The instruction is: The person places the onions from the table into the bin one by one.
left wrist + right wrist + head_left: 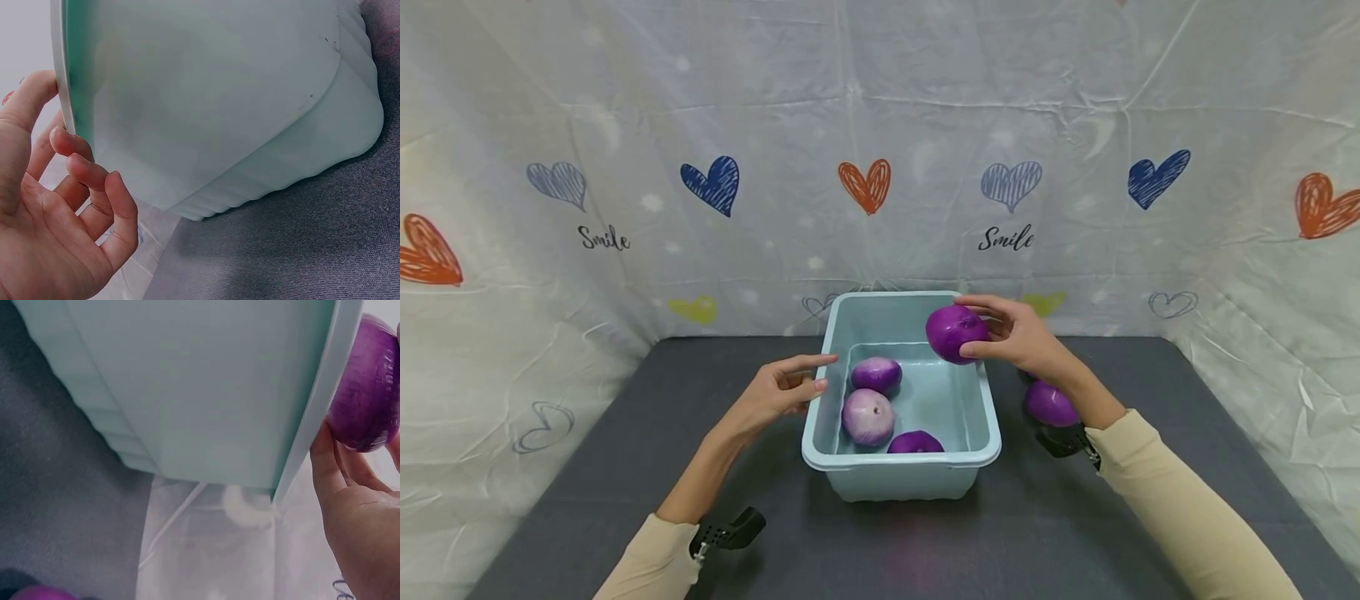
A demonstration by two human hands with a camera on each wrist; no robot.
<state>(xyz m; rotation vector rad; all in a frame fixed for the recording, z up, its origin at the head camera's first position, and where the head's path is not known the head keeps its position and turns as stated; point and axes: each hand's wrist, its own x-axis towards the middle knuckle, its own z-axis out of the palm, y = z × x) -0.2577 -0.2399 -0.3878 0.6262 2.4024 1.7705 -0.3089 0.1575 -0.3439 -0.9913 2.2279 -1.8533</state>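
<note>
A red onion, glossy and deep purple, is gripped by my right hand above the right rim of a pale blue-green plastic tub. The right wrist view shows the same onion by the rim, with fingers beneath it. My left hand is at the tub's left side, fingers partly bent, a fingertip touching the rim in the left wrist view. Inside the tub lie a purple onion, a paler onion and another purple onion, partly hidden by the front wall.
Another purple onion lies on the dark grey table right of the tub, partly hidden by my right forearm. Something dark beside it is mostly covered. A pale curtain printed with hearts hangs directly behind the tub.
</note>
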